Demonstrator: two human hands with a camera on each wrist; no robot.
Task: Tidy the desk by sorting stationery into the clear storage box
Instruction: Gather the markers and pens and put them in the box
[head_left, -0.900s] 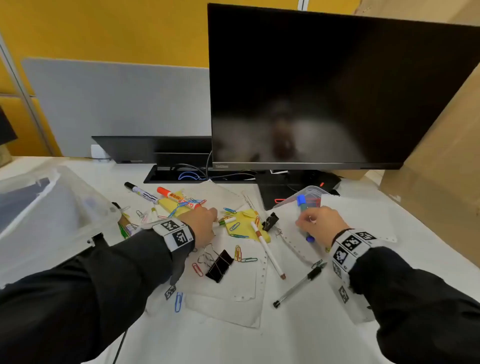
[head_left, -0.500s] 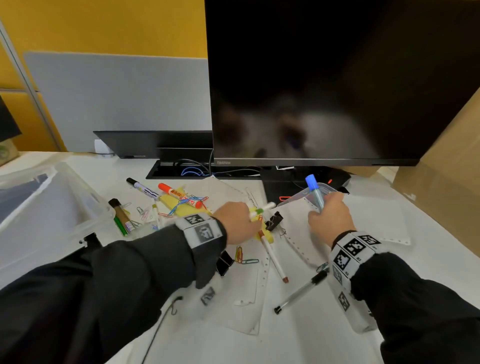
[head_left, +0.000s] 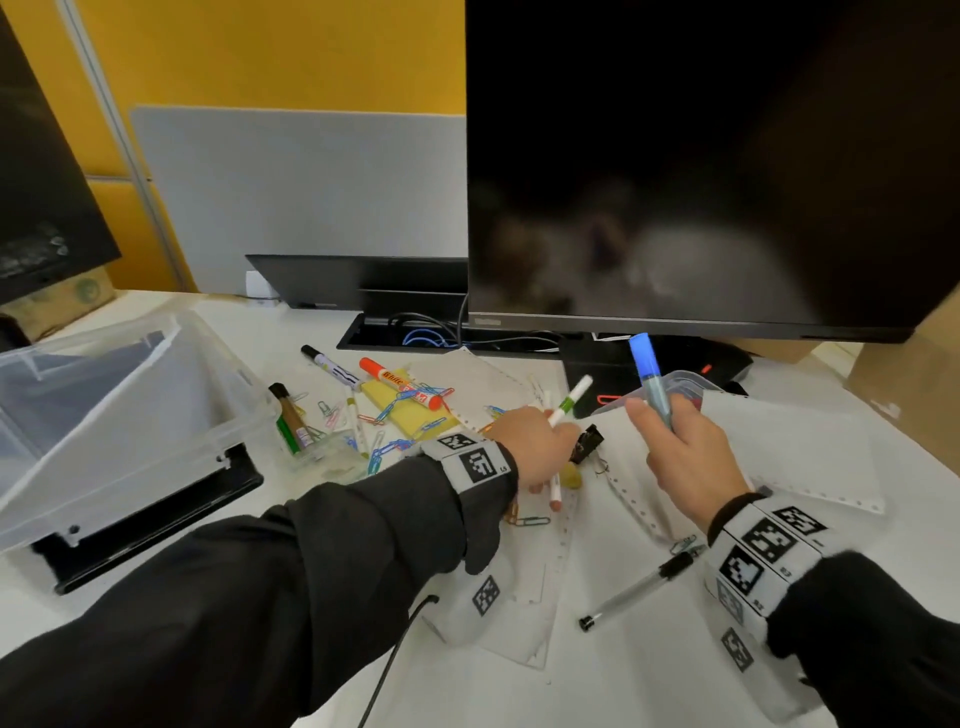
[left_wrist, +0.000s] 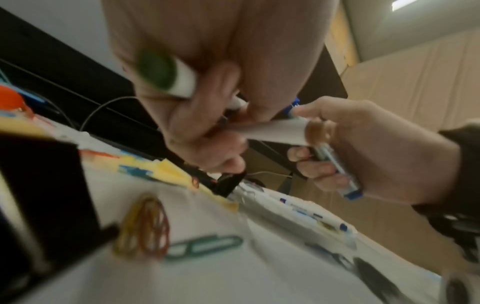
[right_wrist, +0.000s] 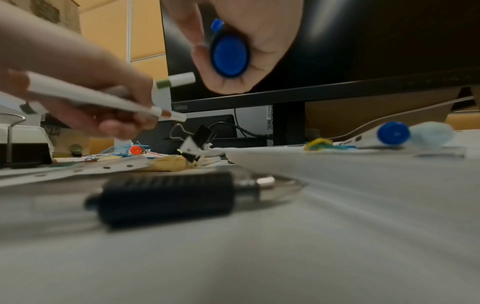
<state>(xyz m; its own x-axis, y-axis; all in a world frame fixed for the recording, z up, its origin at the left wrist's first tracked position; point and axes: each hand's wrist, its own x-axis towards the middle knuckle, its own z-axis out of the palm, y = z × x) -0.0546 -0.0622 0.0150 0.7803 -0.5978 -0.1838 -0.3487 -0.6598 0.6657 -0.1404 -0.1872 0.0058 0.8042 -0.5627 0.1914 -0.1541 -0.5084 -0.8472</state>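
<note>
Black binder clip (head_left: 587, 442) lies between paper clips (head_left: 387, 453) and monitor (head_left: 701, 166).

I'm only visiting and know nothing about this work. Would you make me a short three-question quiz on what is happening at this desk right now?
1. True or false: the right hand holds a blue-capped marker.
2. The left hand grips how many pens? A) none B) one C) two
3. Fill in: the clear storage box sits on the person's ____ side.

Key
1. True; its fingers wrap the barrel.
2. C: a green-banded pen and a brown-tipped pen, as the right wrist view shows.
3. Left, its top open.
</note>
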